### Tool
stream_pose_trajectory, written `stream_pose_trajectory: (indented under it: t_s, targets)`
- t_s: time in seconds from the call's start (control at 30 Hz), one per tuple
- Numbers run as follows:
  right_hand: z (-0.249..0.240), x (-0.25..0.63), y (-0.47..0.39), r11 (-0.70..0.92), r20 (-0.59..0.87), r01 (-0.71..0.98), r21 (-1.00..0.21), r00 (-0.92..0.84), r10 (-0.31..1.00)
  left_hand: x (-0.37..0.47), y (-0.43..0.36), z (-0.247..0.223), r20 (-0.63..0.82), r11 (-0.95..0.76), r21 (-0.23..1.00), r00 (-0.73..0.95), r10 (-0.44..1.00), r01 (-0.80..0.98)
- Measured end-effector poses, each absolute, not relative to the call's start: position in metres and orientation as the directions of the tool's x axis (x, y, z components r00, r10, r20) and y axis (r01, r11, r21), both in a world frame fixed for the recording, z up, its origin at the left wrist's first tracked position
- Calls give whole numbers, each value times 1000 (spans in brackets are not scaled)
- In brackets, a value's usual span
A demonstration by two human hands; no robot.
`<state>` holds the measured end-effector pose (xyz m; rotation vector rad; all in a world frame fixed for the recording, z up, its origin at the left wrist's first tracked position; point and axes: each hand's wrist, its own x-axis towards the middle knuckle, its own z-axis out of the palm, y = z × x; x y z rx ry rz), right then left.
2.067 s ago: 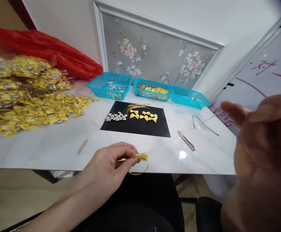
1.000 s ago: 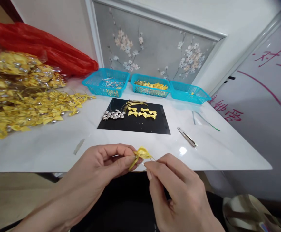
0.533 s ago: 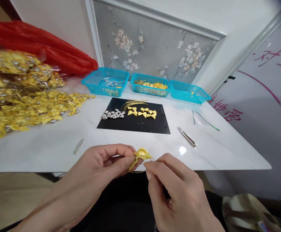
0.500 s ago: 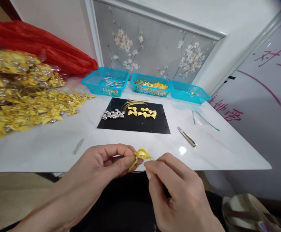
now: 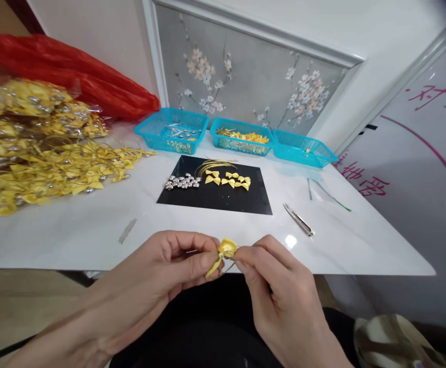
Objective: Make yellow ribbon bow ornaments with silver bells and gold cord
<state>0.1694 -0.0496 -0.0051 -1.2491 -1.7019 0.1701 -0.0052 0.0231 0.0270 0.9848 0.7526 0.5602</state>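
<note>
Near the table's front edge, my left hand (image 5: 180, 266) pinches a yellow ribbon bow (image 5: 226, 248). My right hand (image 5: 276, 281) is closed at the bow's right side, its thumb and forefinger on a thin gold cord (image 5: 228, 268) that hangs in a small loop below the bow. Beyond the hands lies a black mat (image 5: 211, 200). It bears a cluster of silver beads (image 5: 183, 181) at its left, a bundle of gold cords (image 5: 211, 166) at the back, and several yellow bows (image 5: 228, 181).
Three blue baskets (image 5: 171, 140) stand along the back, holding silver and yellow pieces. Metal snippers (image 5: 298, 220) lie at the right, near green strips (image 5: 330, 194). Finished-looking yellow pieces (image 5: 69, 168) are heaped at the left beside a red bag (image 5: 65, 71).
My right hand has moved in against the bow, and the cord loop looks smaller. The bow has turned slightly in my left fingers. The whole view has shifted a little.
</note>
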Motion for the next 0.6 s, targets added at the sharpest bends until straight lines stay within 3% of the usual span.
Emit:
stream_pose_trajectory:
  t_s: [0.3,0.6]
  targets:
    - [-6,170,-54,460,601,646,-609,-2,799,-5,20,24,-228,297,955,604,763,-15]
    - [-3,177,-48,514,650,668,-539,-58,757,-5,22,25,-297,419,907,654,696,-34]
